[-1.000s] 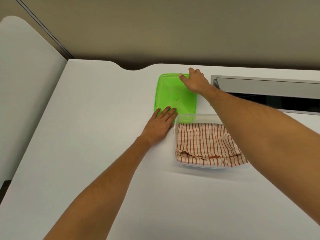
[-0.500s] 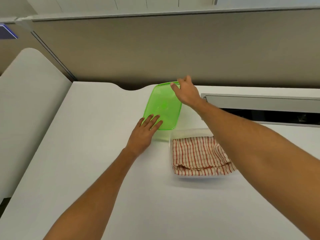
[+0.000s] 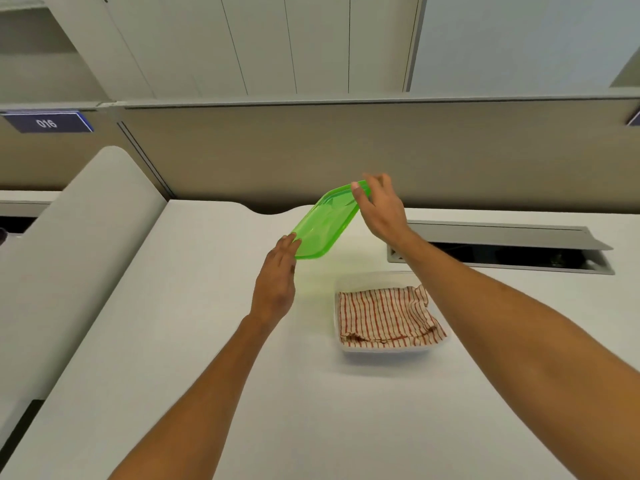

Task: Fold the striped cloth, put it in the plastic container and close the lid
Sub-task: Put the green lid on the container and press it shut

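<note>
The green lid (image 3: 325,220) has come up off the white desk (image 3: 194,306) since a moment ago, when it lay flat with my hands pressed on it; now it hangs tilted in the air, far end high, near end low. My right hand (image 3: 382,211) grips the raised far corner, thumb on top of the rim and fingers curled behind it. My left hand (image 3: 277,282) meets the low near corner with its fingertips, the fingers straight and close together against the edge; I cannot tell whether the thumb pinches it from below.

The striped cloth (image 3: 388,315) lies folded inside the clear plastic container (image 3: 384,349), which sits open on the desk, nearer to me and to the right of the lid, under my right forearm. One corner of the cloth stands rumpled at the far right side.

Beyond the container, a grey cable flap (image 3: 502,233) stands propped open in the desk. A beige partition (image 3: 346,150) runs along the back edge, and at far left a blue plate (image 3: 48,122) reads 016.
</note>
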